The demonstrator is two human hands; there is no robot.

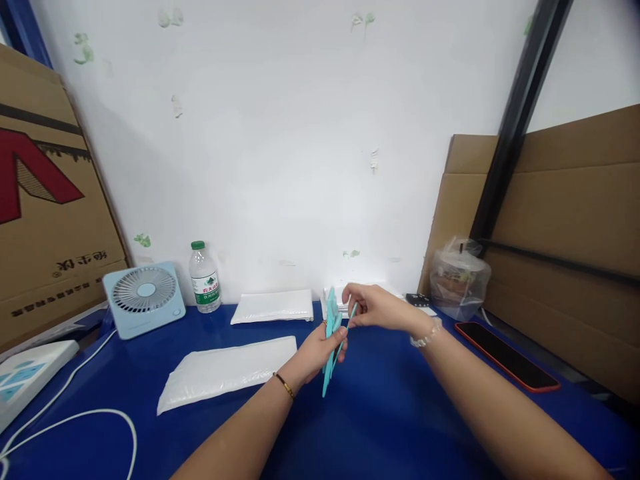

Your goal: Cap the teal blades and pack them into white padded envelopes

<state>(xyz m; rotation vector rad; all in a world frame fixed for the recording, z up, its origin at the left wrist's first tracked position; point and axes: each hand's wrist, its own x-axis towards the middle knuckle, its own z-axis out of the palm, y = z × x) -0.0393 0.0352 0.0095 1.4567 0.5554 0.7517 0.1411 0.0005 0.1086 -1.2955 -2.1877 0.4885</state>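
Observation:
Above the middle of the blue table, my left hand [320,350] is closed around a thin turquoise object [330,343]. It looks like several flat plastic pieces held upright and seen nearly edge-on; its exact kind I cannot make out. My right hand [373,308] comes in from the right, with thumb and finger pinching the edge of a turquoise strip that leans away from the rest. Behind the hands lie a white padded envelope [273,307] and a stack of white packets [340,303], the latter partly hidden by my fingers. Another white padded envelope [230,369] lies left of my left wrist.
A light-blue fan [145,300] and a water bottle [205,280] stand at the back left. White cables [113,411] curl near the left edge. A red-edged phone [506,357] and a plastic-wrapped container [459,277] are on the right. Cardboard [575,253] flanks the table [400,420].

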